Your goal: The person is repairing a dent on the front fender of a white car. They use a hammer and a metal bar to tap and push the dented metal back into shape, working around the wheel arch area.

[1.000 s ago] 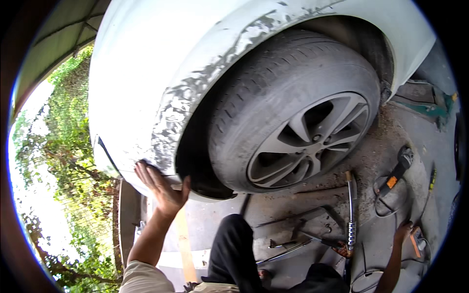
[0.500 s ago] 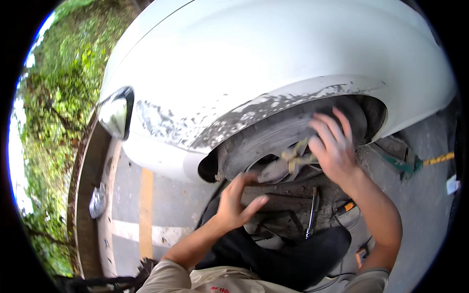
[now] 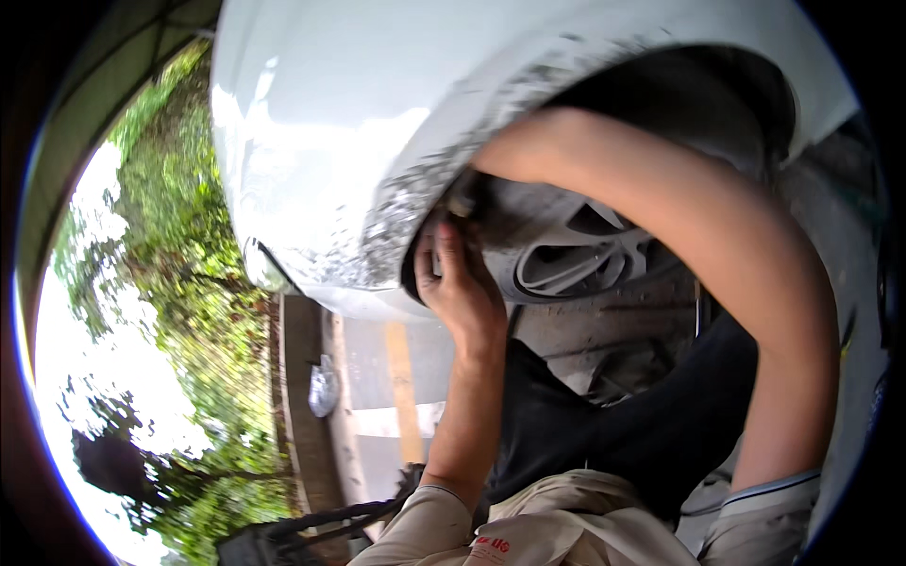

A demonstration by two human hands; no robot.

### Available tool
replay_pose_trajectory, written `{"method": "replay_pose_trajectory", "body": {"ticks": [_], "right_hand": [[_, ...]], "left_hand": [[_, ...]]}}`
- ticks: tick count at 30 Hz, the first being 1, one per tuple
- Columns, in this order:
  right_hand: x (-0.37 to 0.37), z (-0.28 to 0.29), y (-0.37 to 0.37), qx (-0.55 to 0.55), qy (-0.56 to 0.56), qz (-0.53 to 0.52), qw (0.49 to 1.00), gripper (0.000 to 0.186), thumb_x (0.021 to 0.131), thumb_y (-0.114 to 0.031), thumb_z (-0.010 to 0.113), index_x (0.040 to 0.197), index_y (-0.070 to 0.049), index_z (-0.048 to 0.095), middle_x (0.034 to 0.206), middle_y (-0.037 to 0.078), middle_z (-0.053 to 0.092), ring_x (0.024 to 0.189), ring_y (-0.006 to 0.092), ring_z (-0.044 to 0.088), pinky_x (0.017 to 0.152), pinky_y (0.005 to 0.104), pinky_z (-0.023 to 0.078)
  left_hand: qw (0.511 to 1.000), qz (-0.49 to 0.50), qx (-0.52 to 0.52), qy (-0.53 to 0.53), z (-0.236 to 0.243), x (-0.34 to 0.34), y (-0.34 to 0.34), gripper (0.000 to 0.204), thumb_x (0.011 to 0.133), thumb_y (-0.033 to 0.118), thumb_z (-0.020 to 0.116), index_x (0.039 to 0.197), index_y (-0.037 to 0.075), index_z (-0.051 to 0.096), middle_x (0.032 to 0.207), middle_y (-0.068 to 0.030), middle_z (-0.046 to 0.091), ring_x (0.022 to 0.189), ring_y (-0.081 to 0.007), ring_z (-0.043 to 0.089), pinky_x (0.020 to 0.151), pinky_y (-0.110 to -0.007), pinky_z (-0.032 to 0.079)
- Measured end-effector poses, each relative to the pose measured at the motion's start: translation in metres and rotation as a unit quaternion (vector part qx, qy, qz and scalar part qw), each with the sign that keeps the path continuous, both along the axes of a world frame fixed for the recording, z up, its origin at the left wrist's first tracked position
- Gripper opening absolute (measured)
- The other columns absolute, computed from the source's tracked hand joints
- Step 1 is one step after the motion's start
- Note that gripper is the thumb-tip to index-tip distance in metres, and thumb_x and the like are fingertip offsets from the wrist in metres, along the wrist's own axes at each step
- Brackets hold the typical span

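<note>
A white car's front wheel stands in its wheel arch, with a grey spoked rim (image 3: pixel 580 264) and a dark tyre (image 3: pixel 510 222). Scuffed, dirty paint (image 3: pixel 415 184) runs along the fender edge. My left hand (image 3: pixel 462 283) is raised at the left end of the arch, fingers bent and closed against a dark part in the gap. Shadow hides what they grip. Over the tyre reaches my right forearm (image 3: pixel 661 179), bent at the elbow. Its hand goes in behind the fender lip and is hidden, so its fingers do not show.
Below the wheel, my dark-trousered legs (image 3: pixel 613 387) rest near dark items (image 3: pixel 628 373) on the ground. A clear plastic bag (image 3: pixel 323 387) lies by the low kerb wall (image 3: pixel 307 406). At the lower left is a black strapped item (image 3: pixel 302 528). Green bushes grow beyond the wall.
My view has tilted and come closer to the wheel arch. Both hands have moved up, the right one into the arch. The yellowish and grey item before the wheel no longer shows.
</note>
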State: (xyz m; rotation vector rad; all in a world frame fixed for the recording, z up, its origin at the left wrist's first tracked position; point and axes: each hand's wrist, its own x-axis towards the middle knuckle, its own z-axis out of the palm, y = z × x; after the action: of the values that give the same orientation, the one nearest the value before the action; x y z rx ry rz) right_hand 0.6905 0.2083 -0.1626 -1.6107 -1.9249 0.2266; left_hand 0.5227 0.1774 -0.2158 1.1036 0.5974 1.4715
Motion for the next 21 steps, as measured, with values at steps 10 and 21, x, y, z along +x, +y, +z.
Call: {"method": "replay_pose_trajectory", "body": {"ticks": [10, 21], "right_hand": [[0.010, -0.027, -0.018, 0.025, 0.207, 0.055, 0.977, 0.031, 0.087, -0.019, 0.052, 0.116, -0.017, 0.062, 0.124, 0.006, 0.058, 0.114, 0.0272, 0.054, 0.098, 0.0463, 0.039], [0.029, -0.095, -0.090, -0.007, 0.254, 0.072, 0.964, 0.031, 0.087, -0.019, 0.053, 0.116, -0.017, 0.062, 0.123, 0.006, 0.058, 0.114, 0.0275, 0.054, 0.098, 0.0467, 0.039]], "left_hand": [[0.980, -0.108, 0.044, 0.162, 0.026, 0.012, 0.015, 0.049, 0.099, 0.041, 0.044, 0.129, 0.003, 0.049, 0.125, -0.0075, 0.055, 0.109, -0.0157, 0.051, 0.092, -0.030, 0.039], [0.980, -0.038, 0.029, 0.191, 0.047, 0.035, 0.033, 0.039, 0.095, 0.017, 0.048, 0.129, -0.002, 0.047, 0.124, -0.0152, 0.056, 0.114, -0.0253, 0.055, 0.097, -0.035, 0.043]]}}
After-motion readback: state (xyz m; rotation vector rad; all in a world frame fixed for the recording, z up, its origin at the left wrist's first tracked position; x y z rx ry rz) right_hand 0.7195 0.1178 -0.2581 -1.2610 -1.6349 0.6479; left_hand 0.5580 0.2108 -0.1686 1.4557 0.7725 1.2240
